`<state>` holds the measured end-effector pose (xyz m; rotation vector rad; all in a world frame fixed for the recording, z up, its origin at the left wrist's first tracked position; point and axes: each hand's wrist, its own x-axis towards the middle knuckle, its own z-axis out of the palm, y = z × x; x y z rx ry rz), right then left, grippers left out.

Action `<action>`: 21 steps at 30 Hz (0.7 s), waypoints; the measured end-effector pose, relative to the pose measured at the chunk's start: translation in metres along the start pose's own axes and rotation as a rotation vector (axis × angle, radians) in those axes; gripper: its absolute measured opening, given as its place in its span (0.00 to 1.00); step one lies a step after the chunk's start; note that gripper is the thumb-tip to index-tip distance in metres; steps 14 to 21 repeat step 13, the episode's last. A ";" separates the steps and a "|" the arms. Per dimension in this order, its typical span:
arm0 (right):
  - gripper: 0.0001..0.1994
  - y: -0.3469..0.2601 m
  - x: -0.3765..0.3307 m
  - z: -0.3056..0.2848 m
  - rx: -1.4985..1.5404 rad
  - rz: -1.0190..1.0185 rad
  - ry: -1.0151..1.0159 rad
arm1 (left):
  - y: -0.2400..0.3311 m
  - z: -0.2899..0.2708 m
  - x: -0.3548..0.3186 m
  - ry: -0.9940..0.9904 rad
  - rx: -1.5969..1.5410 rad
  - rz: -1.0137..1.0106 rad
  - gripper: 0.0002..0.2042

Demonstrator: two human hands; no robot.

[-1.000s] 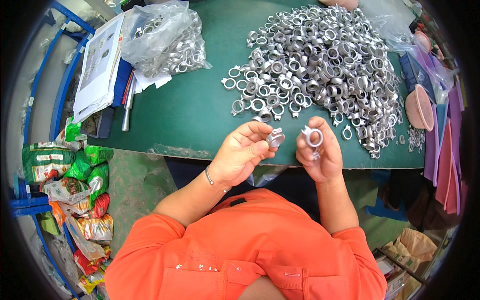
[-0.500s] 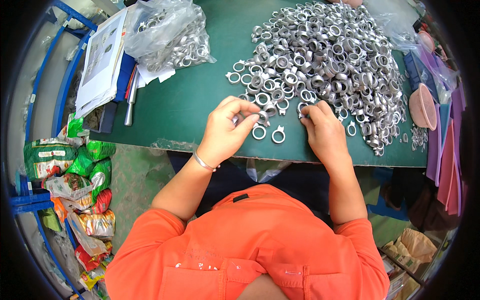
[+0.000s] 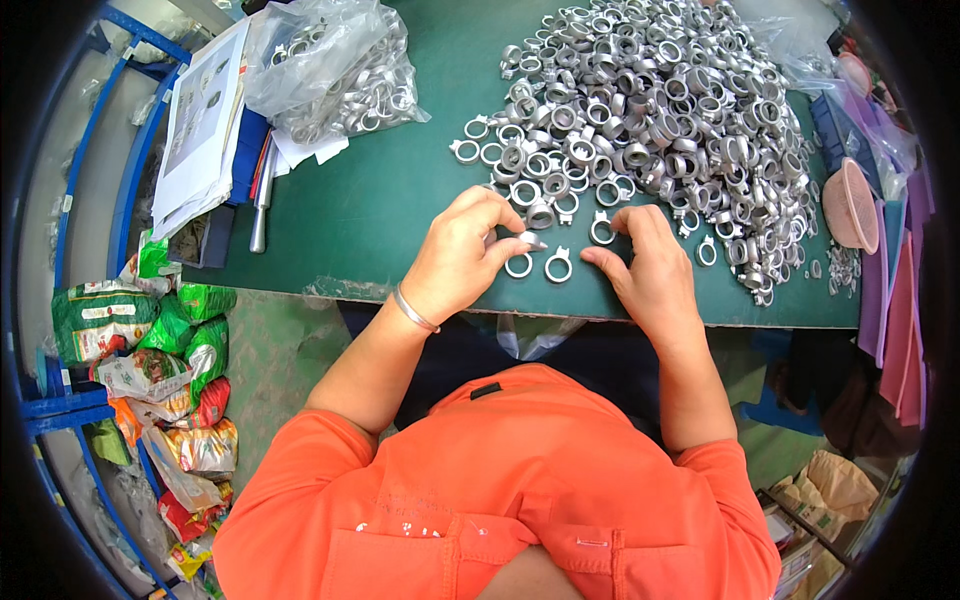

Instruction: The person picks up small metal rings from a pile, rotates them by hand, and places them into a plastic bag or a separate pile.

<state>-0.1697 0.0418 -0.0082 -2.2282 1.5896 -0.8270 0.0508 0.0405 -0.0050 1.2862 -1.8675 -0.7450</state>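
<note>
Between the thumb and forefinger of my left hand (image 3: 465, 250), a grey metal ring (image 3: 532, 241) with a small lug is pinched, tilted nearly edge-on. Two similar rings lie flat near the table's front edge: one just below that thumb, and a loose ring (image 3: 558, 265) to its right. My right hand (image 3: 655, 262) is open, thumb and forefinger spread. Close to its forefinger is another ring (image 3: 602, 228); whether they touch I cannot tell. Beyond both hands spreads a large heap of such rings (image 3: 640, 110).
The green table (image 3: 350, 215) has a worn front edge. At its left are a clear bag of rings (image 3: 345, 75), papers (image 3: 200, 125) and a metal-handled tool (image 3: 262, 205). On the right stand a pink basket (image 3: 850, 205) and a pile of smaller parts (image 3: 843, 270).
My right thumb and forefinger have spread apart, leaving the ring by them on the table. The ring in my left hand has turned from face-up to nearly edge-on.
</note>
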 end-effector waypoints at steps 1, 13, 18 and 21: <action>0.14 0.002 0.000 0.002 0.007 0.003 -0.009 | 0.002 -0.002 -0.001 -0.020 -0.031 -0.014 0.07; 0.16 -0.003 0.004 0.008 -0.088 0.020 -0.061 | -0.012 0.004 -0.021 -0.106 -1.425 -0.349 0.07; 0.16 -0.003 0.004 0.008 -0.088 0.020 -0.061 | -0.012 0.004 -0.021 -0.106 -1.425 -0.349 0.07; 0.16 -0.003 0.004 0.008 -0.088 0.020 -0.061 | -0.012 0.004 -0.021 -0.106 -1.425 -0.349 0.07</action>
